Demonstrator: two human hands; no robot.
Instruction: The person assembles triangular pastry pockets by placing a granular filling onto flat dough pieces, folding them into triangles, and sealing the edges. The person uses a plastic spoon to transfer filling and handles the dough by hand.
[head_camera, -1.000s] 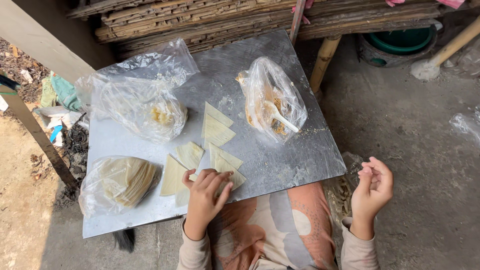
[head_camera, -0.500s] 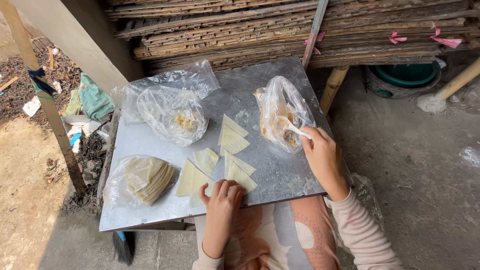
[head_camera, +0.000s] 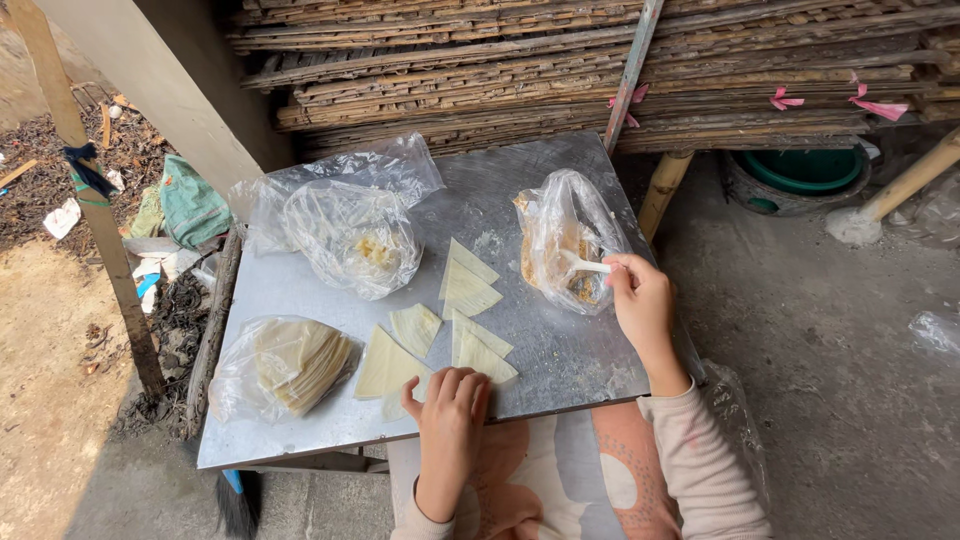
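your right hand (head_camera: 643, 303) pinches a white spoon (head_camera: 585, 265) in the filling bag (head_camera: 560, 240), while your left hand (head_camera: 452, 405) lies flat and holds nothing on a wrapper (head_camera: 388, 368) beside that bag.

Head view, looking down, near metal table (head_camera: 300, 440)

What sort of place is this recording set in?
Probably an outdoor or open-sided yard used for simple food preparation. A metal sheet table stands on a rough concrete floor beside bare dirt, with stacked bamboo slats behind. Triangular dough wrappers lie on it.
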